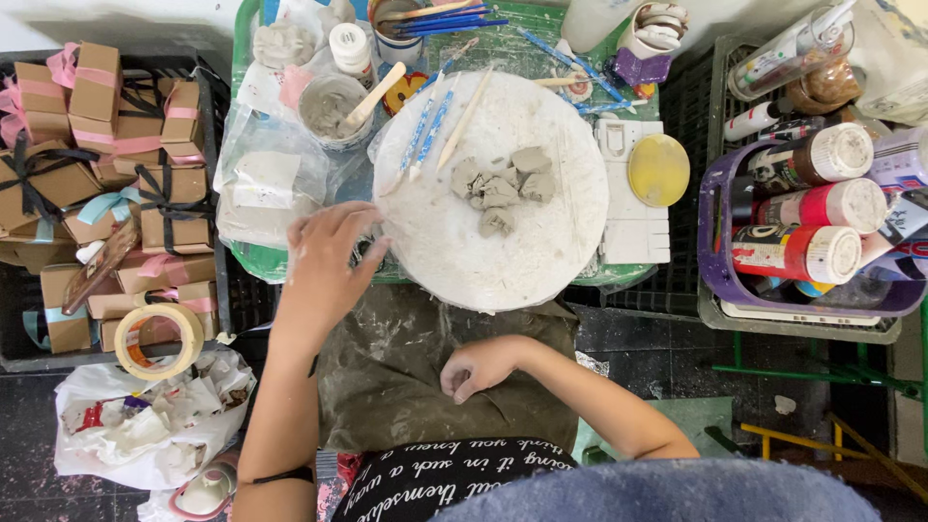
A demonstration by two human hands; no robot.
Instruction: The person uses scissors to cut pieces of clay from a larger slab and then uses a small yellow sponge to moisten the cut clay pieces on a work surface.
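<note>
Clay pieces (503, 188) on white round board (541, 261); purple basket (720, 275) holding paint bottles (797, 253).
Left hand (324, 266) spread at board edge; right hand (478, 367) curled shut, empty-looking.

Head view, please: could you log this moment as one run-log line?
left hand: open, at edge of round white board | right hand: fist on lap, contents unseen | grey clay lumps: on board, untouched

Just one view here: your head cam looks nearly straight down, pretty close, with the white round board (493, 193) upper center and your lap lower center.
</note>
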